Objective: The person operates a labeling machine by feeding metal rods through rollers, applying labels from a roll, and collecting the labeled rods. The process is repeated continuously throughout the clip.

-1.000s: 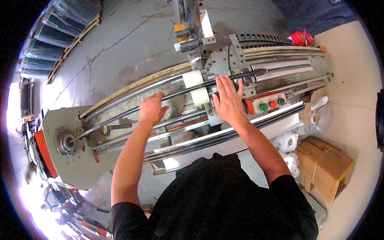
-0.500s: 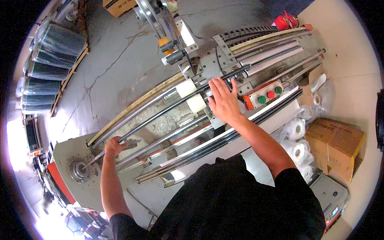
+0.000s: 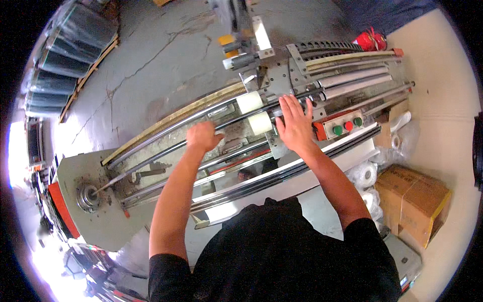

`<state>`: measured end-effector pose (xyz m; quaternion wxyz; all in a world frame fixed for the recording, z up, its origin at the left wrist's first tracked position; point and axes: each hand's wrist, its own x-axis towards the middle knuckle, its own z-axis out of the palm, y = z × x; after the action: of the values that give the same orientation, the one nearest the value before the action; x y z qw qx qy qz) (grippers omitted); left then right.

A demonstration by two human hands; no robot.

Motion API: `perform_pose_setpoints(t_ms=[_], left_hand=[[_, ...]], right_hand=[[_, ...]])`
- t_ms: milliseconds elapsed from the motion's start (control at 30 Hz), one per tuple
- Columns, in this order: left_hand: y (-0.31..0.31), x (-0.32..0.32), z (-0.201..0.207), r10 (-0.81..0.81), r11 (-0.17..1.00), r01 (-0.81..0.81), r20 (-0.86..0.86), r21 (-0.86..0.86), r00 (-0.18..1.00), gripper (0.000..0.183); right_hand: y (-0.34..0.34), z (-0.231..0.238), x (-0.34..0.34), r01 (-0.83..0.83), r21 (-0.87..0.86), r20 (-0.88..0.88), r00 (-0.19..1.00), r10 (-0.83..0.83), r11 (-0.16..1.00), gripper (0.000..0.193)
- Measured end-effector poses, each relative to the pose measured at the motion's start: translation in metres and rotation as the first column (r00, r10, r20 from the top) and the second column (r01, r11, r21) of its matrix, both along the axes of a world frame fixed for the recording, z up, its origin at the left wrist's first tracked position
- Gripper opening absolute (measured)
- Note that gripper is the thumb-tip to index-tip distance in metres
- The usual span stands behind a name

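A long grey machine [image 3: 100, 176] with several parallel steel rods runs across the view. My left hand [image 3: 204, 136] is curled around a dark rod [image 3: 166, 151] near the machine's middle. My right hand [image 3: 296, 126] lies flat, fingers spread, on the rods just right of two cream rollers [image 3: 259, 122]. An orange box with red and green buttons [image 3: 342, 127] sits right beside my right hand. A round hub [image 3: 86, 197] closes the rod's left end.
A cardboard box [image 3: 412, 199] and white plastic rolls [image 3: 367, 176] lie on the floor at the right. Dark film rolls on a pallet [image 3: 65, 55] stand at the far left. A red extinguisher [image 3: 369, 40] is behind the machine. Cracked concrete floor [image 3: 166, 55] lies beyond.
My left hand moved from the rod's left end, near the hub, back right to the machine's middle. My right hand stayed on the rods by the rollers.
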<state>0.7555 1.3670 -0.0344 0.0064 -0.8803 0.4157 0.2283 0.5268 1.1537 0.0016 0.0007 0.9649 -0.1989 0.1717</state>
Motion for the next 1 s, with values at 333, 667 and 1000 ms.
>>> perform_pose_setpoints(t_ms=[333,667,1000], left_hand=[[-0.036,-0.049,0.001,-0.009,0.926,0.040,0.083,-0.375,0.997,0.037],[0.133,0.028,-0.010,0.159,0.962,-0.131,0.103,-0.241,0.982,0.037],[0.348,0.132,-0.069,0.419,0.908,-0.406,0.294,-0.106,0.859,0.043]], right_hand=[[-0.002,-0.009,-0.003,-0.016,-0.062,-0.051,0.999,0.013,0.998,0.064],[0.000,-0.007,-0.006,-0.012,-0.111,-0.026,1.000,0.009,0.994,0.057],[-0.005,-0.011,-0.004,-0.016,-0.106,0.029,0.999,0.019,0.994,0.060]])
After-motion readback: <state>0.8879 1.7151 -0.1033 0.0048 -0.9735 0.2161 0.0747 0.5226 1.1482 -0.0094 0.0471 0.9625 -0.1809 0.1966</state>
